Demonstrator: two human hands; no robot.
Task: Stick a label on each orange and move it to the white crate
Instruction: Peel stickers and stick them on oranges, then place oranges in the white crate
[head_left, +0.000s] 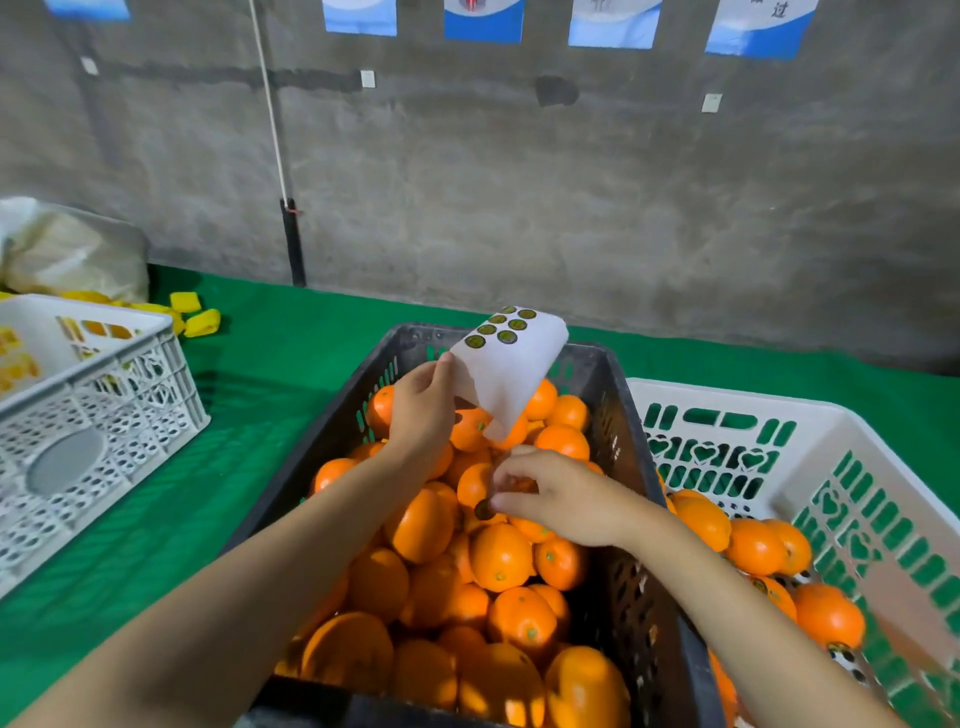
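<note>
A worker's right hand (561, 499) pinches a small dark round label (484, 510) between thumb and fingertip, low over the heaped oranges (501, 556) in a dark crate (641, 571). It looks ready to press the label onto the fruit directly beneath the fingers. Just beyond those fingers, the left hand (423, 410) grips the near edge of a white label sheet (511, 369). The sheet is held curled and raised, which puts the stickers clustered at its far end within easy reach. On the outer side of the right hand, just past the dark crate's wall, stands the white crate (727, 397). It already holds finished fruit (756, 545), some showing dark labels. That wall is the one thing each orange must be lifted over. Well off to the outer side of the left hand, a second white crate (104, 395) sits on the green-covered bench (270, 364), with yellow pieces (200, 314) and a plastic bag (72, 254) behind it. Farthest back, a grey wall (519, 182) carries blue-and-white posters (483, 21).
</note>
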